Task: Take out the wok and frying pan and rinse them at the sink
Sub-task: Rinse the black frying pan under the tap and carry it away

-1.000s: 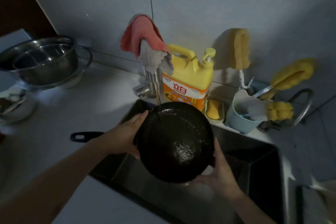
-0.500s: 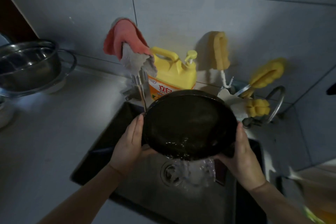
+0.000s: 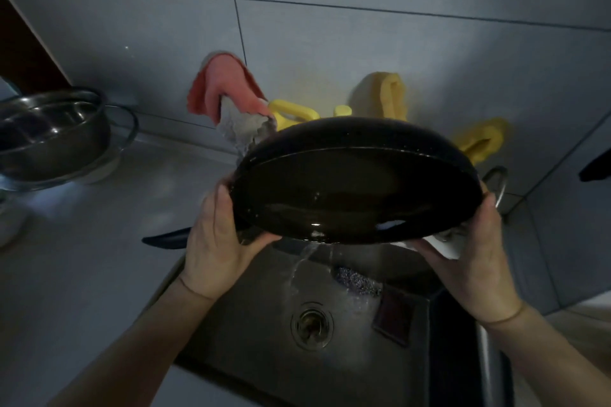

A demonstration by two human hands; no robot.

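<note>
Wok (image 3: 357, 188) held over sink (image 3: 251, 317), tilted toward near rim, inside facing camera. Left hand (image 3: 218, 238) clamped on left rim, right hand (image 3: 476, 261) clamped on right rim. Water (image 3: 299, 266) running off low edge toward drain (image 3: 311, 324). Steel pot (image 3: 49, 132) at counter's far left.

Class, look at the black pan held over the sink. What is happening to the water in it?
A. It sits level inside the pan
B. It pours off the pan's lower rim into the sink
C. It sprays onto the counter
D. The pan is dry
B: the left hand and right hand tilt the black pan, and a thin stream falls from its lower rim into the sink near the drain.
</note>
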